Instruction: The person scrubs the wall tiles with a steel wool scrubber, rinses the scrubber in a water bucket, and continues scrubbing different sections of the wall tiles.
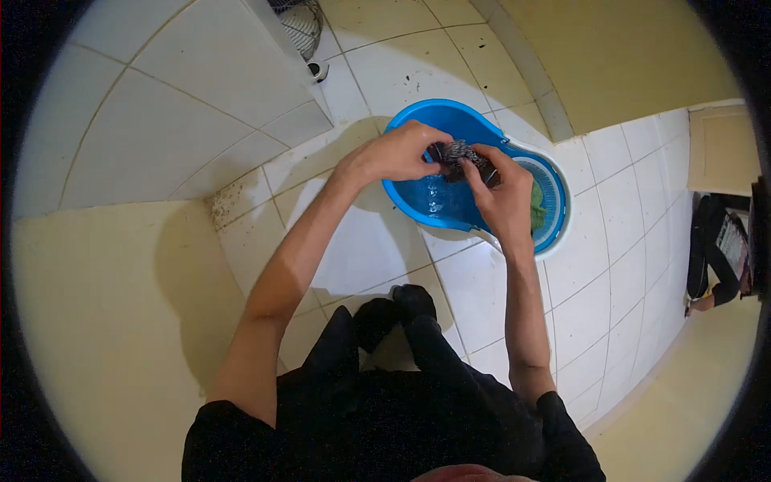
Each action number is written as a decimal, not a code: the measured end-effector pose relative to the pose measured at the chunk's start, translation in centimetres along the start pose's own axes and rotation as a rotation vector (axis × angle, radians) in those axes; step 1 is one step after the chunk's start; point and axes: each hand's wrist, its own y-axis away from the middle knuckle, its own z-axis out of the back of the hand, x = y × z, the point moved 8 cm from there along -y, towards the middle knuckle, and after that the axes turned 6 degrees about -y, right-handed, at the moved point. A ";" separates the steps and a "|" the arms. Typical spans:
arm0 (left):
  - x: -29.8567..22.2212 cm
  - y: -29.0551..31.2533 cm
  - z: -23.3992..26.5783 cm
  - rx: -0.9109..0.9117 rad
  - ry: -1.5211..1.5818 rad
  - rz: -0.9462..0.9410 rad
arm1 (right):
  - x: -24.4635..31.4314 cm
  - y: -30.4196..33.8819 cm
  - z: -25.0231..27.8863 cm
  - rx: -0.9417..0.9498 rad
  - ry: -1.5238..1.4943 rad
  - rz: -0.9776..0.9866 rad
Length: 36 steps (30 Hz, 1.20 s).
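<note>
Both hands clamped on a dark wet cloth (pixel 459 155), left hand (pixel 399 153) and right hand (pixel 504 197) twisting it over the blue bucket (pixel 418 197) on the floor. Looks mid-wring to me; a green cloth (pixel 536 215) sits in the strainer, untouched.
</note>
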 end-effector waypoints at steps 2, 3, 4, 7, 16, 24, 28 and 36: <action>-0.1 -0.2 -0.4 -0.018 -0.026 0.009 | -1.9 0.1 -0.5 0.036 -0.014 -0.130; -0.1 -0.3 -0.4 -0.030 -0.051 0.012 | -1.8 0.2 -0.7 0.042 -0.016 -0.123; 0.0 -0.2 -0.5 -0.035 -0.051 0.014 | -1.2 0.4 -0.6 -0.008 -0.051 -0.070; -1.5 0.3 1.3 -0.260 -0.026 -0.185 | -1.7 0.6 -0.9 -0.022 -0.064 -0.003; -0.2 0.3 0.6 -0.133 0.177 0.044 | -3.8 1.1 0.2 -0.084 -0.064 -0.097; -0.1 0.0 0.5 -0.127 0.278 -0.039 | -4.0 1.4 1.3 -0.140 -0.160 -0.165; -2.2 0.8 0.9 -0.223 -0.031 -0.189 | -3.7 1.5 0.8 -0.083 -0.077 -0.082; -1.5 0.5 0.6 -0.135 0.046 -0.108 | -4.3 1.5 1.5 -0.139 -0.066 -0.131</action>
